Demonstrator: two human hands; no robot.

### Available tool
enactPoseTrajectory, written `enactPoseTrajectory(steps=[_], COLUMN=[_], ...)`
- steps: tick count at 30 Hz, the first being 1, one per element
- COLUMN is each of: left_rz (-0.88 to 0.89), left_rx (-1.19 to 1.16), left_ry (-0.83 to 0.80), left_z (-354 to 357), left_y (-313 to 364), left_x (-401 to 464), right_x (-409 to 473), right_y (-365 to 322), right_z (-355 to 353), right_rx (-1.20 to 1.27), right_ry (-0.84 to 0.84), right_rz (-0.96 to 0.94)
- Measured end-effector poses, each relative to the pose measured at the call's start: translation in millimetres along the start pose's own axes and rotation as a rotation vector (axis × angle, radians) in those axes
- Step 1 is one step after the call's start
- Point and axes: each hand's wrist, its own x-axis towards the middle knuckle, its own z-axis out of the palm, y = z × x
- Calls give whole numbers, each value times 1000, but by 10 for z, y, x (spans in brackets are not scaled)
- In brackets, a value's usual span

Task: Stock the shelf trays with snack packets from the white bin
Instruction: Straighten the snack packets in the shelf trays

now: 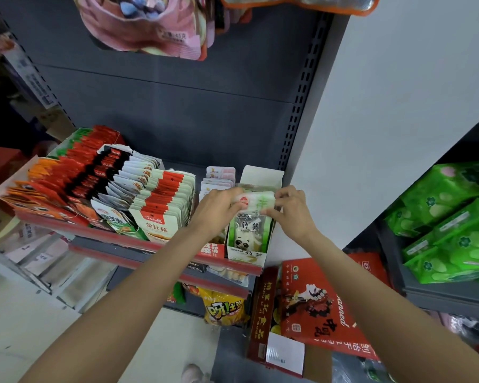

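Observation:
A white cardboard shelf tray (248, 257) stands at the right end of the shelf. It holds green-and-white snack packets with a panda on the front one (248, 233). Above the tray both my hands hold a small stack of the same packets (256, 200). My left hand (219, 208) grips the stack's left end. My right hand (291, 207) pinches its right end. The stack lies level over the tray's open top. The white bin is not in view.
Left of the tray stand further trays of packets: pink-white ones (219, 179), red-and-white ones (163, 205) and orange-red ones (53, 183). The shelf has a red front edge (139, 243). Red cartons (315, 305) lie below right. Green packs (453, 225) fill a right-hand shelf.

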Motion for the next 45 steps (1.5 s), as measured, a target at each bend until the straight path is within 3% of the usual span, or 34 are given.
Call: enactPoseTrajectory(steps=[4, 8, 13, 16, 20, 23, 28, 33, 38, 40, 45], left_rz=[-63, -188, -107, -18, -19, -69, -38, -44, -62, -50, 10], left_rx=[-208, 63, 144, 29, 98, 208, 113, -55, 31, 81, 135], left_ry=[46, 153, 133, 178, 28, 57, 30, -77, 110, 163, 94], left_z=[107, 138, 120, 140, 190, 210, 232, 124, 121, 184, 197], left_y=[9, -5, 34, 101, 141, 151, 174, 184, 235, 241, 183], left_x=[64, 16, -69, -112, -28, 13, -29, 105, 46, -39, -54], right_x=[-6, -51, -47, -13, 19, -20, -246, -178, 3, 7, -83], right_y=[-19, 2, -23, -58, -153, -149, -64, 13, -34, -67, -47], right_z=[30, 9, 31, 4, -42, -55, -40, -32, -96, -92, -84], right_rx=[-21, 75, 118, -48, -321, -175, 150, 75, -118, -151, -115], right_ry=[40, 125, 155, 120, 75, 60, 289, 120, 7, 9, 129], right_rz=[6, -2, -12, -44, -7, 61, -30, -109, -4, 13, -49])
